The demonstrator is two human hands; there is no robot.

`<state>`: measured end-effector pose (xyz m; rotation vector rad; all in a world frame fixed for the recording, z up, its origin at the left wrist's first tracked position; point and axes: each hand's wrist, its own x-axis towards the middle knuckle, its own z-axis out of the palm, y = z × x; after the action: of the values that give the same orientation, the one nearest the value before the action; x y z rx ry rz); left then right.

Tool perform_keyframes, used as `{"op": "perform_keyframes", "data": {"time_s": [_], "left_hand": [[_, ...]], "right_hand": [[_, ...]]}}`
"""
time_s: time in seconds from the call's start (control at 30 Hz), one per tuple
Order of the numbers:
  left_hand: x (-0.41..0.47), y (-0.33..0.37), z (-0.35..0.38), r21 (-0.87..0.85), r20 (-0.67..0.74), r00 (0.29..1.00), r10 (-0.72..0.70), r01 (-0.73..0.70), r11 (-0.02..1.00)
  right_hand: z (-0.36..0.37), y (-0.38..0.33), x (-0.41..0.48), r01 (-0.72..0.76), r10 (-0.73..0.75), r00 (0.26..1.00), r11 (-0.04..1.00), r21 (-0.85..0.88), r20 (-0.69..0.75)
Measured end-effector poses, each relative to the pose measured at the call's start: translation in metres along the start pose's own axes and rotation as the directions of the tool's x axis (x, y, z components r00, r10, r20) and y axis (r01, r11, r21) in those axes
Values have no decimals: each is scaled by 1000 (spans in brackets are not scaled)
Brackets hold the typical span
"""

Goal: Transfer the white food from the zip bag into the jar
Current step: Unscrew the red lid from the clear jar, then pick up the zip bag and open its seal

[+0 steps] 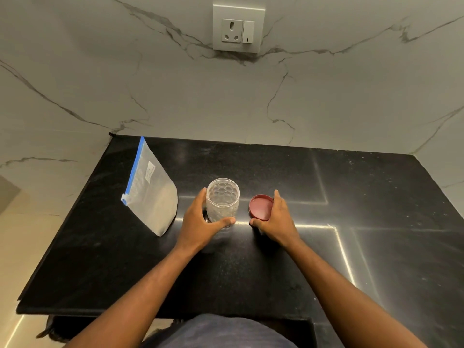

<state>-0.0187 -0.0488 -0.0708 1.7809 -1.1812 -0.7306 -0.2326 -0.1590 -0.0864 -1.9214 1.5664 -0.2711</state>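
Now left hand (198,222) grips the jar (222,199); right hand (275,219) holds the lid (261,206).

A home kitchen; a black granite counter (251,267) meets a white marble-veined wall (175,91); a socket with switch (238,28) sits above the counter's far edge.

**Single view, from a wide-angle camera worn on the head.** We look forward and steeply down across the black counter (251,272) toward the marble wall (175,96), whose socket plate (238,27) sits at the top edge. We stand close: both forearms enter from the bottom, and the left hand (198,222) on the jar (223,199) and the right hand (277,219) on the red lid (261,207) fall near frame centre.
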Motion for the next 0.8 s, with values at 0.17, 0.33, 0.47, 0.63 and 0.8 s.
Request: {"op": "perform_keyframes", "data": {"time_s": [0.17, 0.33, 0.47, 0.63, 0.8], "left_hand": [[-23, 21, -28, -113, -129, 988, -90, 76, 991], [-54, 59, -73, -163, -271, 962, -31, -14, 986], [-80, 66, -101, -128, -503, 864, -2, -73, 989], [-92, 43, -119, -214, -639, 754, -152, 16, 977], [-85, 34, -126, -179, -614, 773, -159, 59, 982]], "right_hand": [[-27, -29, -8, 175, -148, 976, 969, 172, -159], [-50, -103, -22, 568, -511, 812, 804, 177, -281], [-52, -169, -33, 818, -795, 574, 565, 108, -195], [-27, -241, -33, 936, -924, 343, 322, -142, 169], [4, -283, -17, 981, -904, 131, 59, -185, 408]]}}
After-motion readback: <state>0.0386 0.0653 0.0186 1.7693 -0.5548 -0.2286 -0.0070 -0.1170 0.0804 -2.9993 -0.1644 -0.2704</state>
